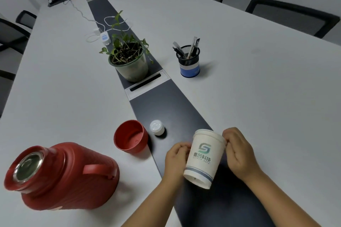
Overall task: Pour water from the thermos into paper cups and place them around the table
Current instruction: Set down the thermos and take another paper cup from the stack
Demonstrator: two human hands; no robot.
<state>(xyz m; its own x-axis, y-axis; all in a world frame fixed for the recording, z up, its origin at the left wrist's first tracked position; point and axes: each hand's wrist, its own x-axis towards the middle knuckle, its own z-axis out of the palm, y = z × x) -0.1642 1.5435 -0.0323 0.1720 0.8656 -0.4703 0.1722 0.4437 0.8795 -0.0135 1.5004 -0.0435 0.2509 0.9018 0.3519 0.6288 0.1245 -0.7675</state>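
Note:
A white paper cup with a green and grey logo is held above the table's dark centre strip, tilted with its rim away from me. My left hand pinches its left side and my right hand pinches its rim on the right. It may be a stack of cups; I cannot tell. The red thermos stands at the lower left with its steel mouth uncovered. Its red lid cup sits mouth up beside a white stopper.
A potted plant stands on the dark strip mid-table. A mesh pen holder is to its right. Chargers and cables lie farther back. Black chairs line the table's right side and others the left.

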